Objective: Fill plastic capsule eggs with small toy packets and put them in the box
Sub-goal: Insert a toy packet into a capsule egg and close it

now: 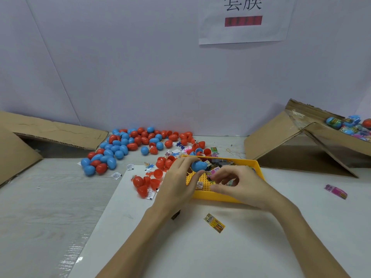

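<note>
Both hands work over the yellow tray (259, 167): left hand (176, 183) grips a blue egg (198, 165), right hand (241, 183) pinches a toy packet (230, 181). Filling step; next, packet goes inside.

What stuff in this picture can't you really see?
All from the head view:
- Blue egg: partly hidden by the left hand, so open or closed is unclear.
- What the right hand pinches: covered by its fingers.
- Yellow tray: near half hidden behind both hands.
- Box on the right: cut off by the edge.
- Packet print: too small to read.
</note>
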Action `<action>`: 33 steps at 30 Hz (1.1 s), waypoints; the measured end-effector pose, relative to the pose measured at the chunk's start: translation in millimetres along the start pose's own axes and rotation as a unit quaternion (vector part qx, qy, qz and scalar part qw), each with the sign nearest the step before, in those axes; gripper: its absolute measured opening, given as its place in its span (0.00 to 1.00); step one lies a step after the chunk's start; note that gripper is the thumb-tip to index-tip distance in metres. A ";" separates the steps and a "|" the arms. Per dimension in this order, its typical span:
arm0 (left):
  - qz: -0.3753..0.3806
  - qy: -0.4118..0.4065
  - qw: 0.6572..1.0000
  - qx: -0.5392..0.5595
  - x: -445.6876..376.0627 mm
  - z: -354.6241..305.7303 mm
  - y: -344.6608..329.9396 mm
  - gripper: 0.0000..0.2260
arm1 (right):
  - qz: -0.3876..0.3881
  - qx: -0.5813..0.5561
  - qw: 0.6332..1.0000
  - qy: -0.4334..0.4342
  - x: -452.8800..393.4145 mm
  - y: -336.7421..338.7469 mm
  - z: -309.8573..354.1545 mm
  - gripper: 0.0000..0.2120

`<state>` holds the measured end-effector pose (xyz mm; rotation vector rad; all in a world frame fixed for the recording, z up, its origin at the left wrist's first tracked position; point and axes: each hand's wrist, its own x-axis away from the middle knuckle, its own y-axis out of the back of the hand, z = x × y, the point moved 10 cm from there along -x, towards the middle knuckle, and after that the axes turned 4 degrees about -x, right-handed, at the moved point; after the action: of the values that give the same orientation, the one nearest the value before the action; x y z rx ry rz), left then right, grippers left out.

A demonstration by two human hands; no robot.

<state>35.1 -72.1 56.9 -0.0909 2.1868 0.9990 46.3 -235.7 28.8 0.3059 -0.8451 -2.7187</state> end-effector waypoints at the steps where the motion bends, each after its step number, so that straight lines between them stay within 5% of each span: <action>1: 0.002 0.001 1.000 0.000 0.4 0.2 -0.6 0.15 | 0.010 0.020 1.000 0.000 1.3 0.4 -1.4 0.07; 9: 0.000 0.007 1.000 0.009 0.2 -3.2 -1.8 0.15 | -0.163 -0.095 0.982 0.011 2.9 27.2 -2.3 0.01; 17: -0.013 0.037 0.994 0.100 1.0 -2.4 -4.3 0.06 | -0.143 -0.302 0.942 -0.027 1.3 11.4 -9.1 0.07; 21: 0.002 0.035 0.992 0.122 1.0 -7.7 -5.5 0.10 | -0.140 -0.340 0.930 -0.022 0.6 7.3 -8.6 0.07; 26: -0.009 0.033 0.993 0.109 -0.1 -5.6 -3.7 0.04 | -0.171 -0.234 0.957 -0.022 1.1 11.1 -9.3 0.08; 33: 0.023 0.016 0.998 0.047 1.1 -1.1 -9.2 0.04 | -0.165 -0.026 0.979 0.117 6.1 11.3 30.4 0.17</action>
<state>36.8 -79.1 50.9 -0.0128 2.2702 0.9229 34.3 -230.8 59.2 0.8027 -0.7098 -2.9162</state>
